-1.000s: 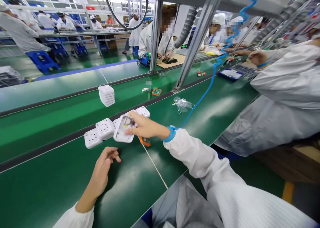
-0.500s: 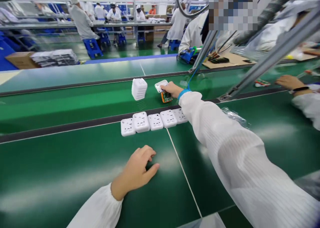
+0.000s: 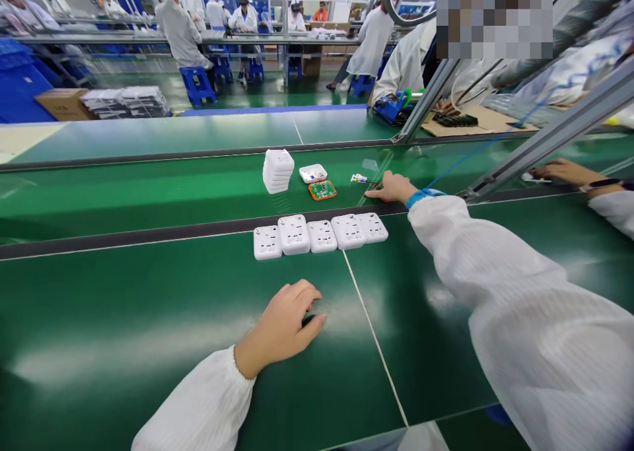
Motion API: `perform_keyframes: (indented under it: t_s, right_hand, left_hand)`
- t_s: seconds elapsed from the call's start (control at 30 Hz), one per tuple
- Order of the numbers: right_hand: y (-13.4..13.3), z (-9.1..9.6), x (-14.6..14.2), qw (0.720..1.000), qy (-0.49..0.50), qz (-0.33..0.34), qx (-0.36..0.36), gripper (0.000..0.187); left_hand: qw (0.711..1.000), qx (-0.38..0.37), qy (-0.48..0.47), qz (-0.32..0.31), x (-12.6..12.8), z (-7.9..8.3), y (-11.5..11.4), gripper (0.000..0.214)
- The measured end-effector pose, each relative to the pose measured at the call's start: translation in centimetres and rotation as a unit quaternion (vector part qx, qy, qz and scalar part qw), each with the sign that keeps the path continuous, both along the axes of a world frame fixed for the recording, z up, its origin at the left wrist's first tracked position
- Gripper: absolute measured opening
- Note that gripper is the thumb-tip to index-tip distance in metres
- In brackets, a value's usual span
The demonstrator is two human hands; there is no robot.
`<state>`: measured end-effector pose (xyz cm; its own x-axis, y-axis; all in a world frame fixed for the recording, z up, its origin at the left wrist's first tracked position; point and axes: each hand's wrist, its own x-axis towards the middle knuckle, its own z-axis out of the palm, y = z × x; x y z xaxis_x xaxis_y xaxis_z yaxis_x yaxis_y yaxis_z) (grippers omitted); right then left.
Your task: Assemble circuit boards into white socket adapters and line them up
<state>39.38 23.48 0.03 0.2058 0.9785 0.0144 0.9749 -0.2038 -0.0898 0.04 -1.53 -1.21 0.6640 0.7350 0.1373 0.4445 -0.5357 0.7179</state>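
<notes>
The right hand has left the open white case and shifted farther right of the stack. The case and circuit board now lie set down just right of that stack. The right fingers bend beside a small wired plug; whether they grip, I cannot tell. The left hand, nearer than the stack, stays empty, fingers loosely parted.

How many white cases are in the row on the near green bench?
5, side by side along the dark strip: the leftmost case, second case, middle case, fourth case and rightmost case. Any stacked underneath could be hidden.
</notes>
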Motion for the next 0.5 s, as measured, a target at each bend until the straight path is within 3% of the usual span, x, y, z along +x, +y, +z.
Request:
perform_keyframes:
  t_s: [0.13,0.23,0.37,0.5]
  right_hand:
    - [-0.8,0.6,-1.0,1.000,0.011,-0.014,0.001,0.070]
    - [-1.4,2.6,-3.2,0.997,0.057,-0.013,0.049,0.075]
    - [-4.6,6.8,-7.1,0.988,0.069,0.093,0.097,0.079]
    - [-11.9,9.9,-11.5,0.964,0.048,0.211,0.153,0.078]
  left_hand:
    - [0.999,-0.032,-0.032,0.015,0.0,0.1,0.2,0.013]
    - [0.989,-0.082,-0.123,0.030,-0.1,0.4,0.1,0.013]
    - [0.925,-0.176,-0.337,0.002,-0.2,0.3,-0.3,0.026]
    - [0.858,-0.312,-0.408,-0.033,0.3,-0.1,-0.6,0.041]
